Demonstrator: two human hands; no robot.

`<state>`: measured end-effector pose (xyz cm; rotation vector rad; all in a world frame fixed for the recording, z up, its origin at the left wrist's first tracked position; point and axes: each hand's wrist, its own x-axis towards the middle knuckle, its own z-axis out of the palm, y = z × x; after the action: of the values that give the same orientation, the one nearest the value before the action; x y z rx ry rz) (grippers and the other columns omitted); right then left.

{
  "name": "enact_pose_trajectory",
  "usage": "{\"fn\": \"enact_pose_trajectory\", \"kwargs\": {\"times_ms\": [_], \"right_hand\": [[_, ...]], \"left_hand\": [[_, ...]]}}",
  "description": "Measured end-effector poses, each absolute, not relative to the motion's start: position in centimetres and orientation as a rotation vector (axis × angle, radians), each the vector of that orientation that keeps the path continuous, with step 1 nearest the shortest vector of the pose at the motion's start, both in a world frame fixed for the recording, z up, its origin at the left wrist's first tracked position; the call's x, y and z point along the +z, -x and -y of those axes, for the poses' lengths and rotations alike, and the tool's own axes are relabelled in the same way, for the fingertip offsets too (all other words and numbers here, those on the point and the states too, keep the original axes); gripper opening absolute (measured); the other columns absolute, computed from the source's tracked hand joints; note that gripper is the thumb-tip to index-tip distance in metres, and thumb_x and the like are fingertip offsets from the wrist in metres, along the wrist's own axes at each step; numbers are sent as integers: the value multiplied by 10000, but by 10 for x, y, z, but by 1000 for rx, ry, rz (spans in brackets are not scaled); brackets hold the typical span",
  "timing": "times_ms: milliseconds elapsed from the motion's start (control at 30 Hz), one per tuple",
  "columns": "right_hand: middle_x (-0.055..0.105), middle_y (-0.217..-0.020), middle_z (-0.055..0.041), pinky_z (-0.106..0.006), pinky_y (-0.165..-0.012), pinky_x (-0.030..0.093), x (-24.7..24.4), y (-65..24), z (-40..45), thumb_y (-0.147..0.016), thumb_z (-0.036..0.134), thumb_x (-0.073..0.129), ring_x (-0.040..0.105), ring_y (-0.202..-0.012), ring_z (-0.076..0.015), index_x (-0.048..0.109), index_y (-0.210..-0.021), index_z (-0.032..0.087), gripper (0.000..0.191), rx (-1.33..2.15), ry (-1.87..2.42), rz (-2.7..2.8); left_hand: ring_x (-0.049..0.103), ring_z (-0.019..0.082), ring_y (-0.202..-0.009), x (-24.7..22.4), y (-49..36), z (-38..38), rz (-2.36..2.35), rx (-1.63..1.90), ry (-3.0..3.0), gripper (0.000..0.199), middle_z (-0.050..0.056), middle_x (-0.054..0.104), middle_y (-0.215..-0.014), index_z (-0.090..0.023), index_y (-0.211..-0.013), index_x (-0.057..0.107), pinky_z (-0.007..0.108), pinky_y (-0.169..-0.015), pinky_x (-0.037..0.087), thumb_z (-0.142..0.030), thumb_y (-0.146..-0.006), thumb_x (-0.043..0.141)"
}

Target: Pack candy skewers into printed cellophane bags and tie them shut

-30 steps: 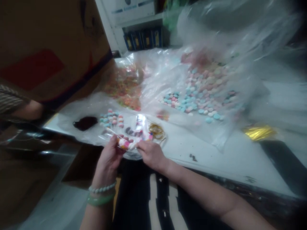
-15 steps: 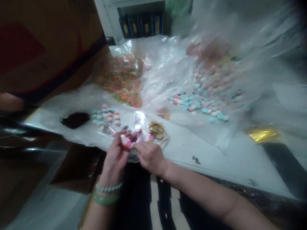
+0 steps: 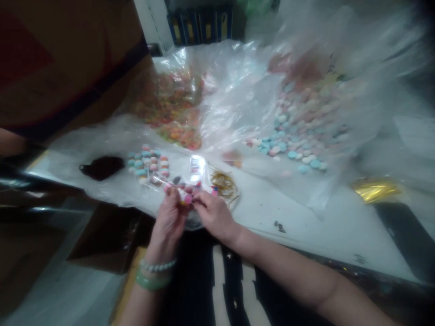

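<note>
My left hand is closed around a small clear plastic bag with pink print, just in front of my body. Pinched against the same bag, close to the left fingers, is my right hand. What lies inside the bag is too blurred to name. Beyond the left hand sit stacked pink, blue and orange candies, seemingly on sticks. A loose heap of gold twist ties lies just past the right hand. Between them is a shiny clear packet.
Clear plastic sheeting holds orange and green candies at the back and pastel round candies at the right. Gold foil and a dark flat object lie far right. A large cardboard box stands left, near a black object.
My hands have shifted slightly, with the left fingers closing tighter and the right fingertips pinching at the bag. The view has tilted a little.
</note>
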<state>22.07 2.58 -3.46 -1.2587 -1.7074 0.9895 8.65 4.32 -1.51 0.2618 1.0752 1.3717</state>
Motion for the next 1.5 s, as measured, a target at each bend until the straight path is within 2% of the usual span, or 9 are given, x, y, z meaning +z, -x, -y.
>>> {"fn": "enact_pose_trajectory", "kwargs": {"times_ms": [233,433,633,733,933,1133,1300,1400,1500], "right_hand": [[677,-1207,-143,-331,-882,526,-46,-217,-22,-901,102,439,666,-993,-237,489,-1369,116,471,642,1161,1792],[678,-885,-76,-287,-773,499,-53,-220,-22,-924,106,435,623,-836,-197,656,-977,172,237,534,1078,1894],[613,-786,-62,-288,-711,445,-51,-226,-22,-950,95,422,546,-762,-192,631,-828,173,253,235,1072,1964],[630,-837,-71,-282,-745,453,-47,-224,-19,-988,86,371,545,-797,-187,638,-923,159,285,130,1012,1978],[651,-960,-110,-371,-829,445,-34,-211,-15,-986,121,453,549,-891,-223,632,-1033,152,188,-69,1152,2069],[604,-737,-41,-289,-693,453,-28,-210,-30,-899,197,527,563,-729,-173,589,-761,181,152,1195,1223,1543],[535,-620,14,-208,-508,378,-34,-213,-34,-780,245,596,474,-530,-106,587,-776,165,81,1956,1073,808],[568,-691,-3,-245,-630,452,-31,-218,-32,-743,235,634,545,-682,-142,593,-712,177,78,1716,1205,936],[629,-893,-5,-272,-774,484,-25,-222,-35,-688,226,703,575,-877,-172,642,-880,209,202,1377,1202,1070]], "left_hand": [[536,83,-537,-24,-88,-37,-1163,1239,-470,425,-14,621,-667,-128,-885,664,164,-479,452,-284,-592,929],[358,43,-423,-25,-91,-27,-974,1050,-301,362,-83,430,-511,-124,-900,674,139,-391,311,-249,-644,897],[611,114,-668,-21,-103,-30,-1048,1112,-139,94,44,659,-778,-100,-858,694,203,-608,533,-189,-839,717],[623,112,-691,-20,-104,-35,-1082,1165,-62,247,55,653,-751,-93,-724,664,206,-673,555,-176,-937,569],[658,132,-782,-15,-113,-36,-1019,1164,25,314,87,686,-836,-89,-835,696,220,-760,570,-220,-996,461],[659,129,-810,-14,-110,-26,-888,1132,-58,87,66,707,-945,-124,-913,713,215,-736,559,-182,-873,661],[650,219,-979,-25,-84,-19,-950,1012,-451,495,125,679,-1160,-158,-1181,695,294,-817,543,-328,-736,830],[631,214,-998,-29,-74,-18,-1147,1087,-693,263,110,698,-1064,-147,-912,744,261,-857,507,-344,-753,816],[610,166,-695,-28,-78,-16,-1181,1000,-837,327,67,659,-719,-147,-655,664,237,-671,499,-431,-779,768]]}}
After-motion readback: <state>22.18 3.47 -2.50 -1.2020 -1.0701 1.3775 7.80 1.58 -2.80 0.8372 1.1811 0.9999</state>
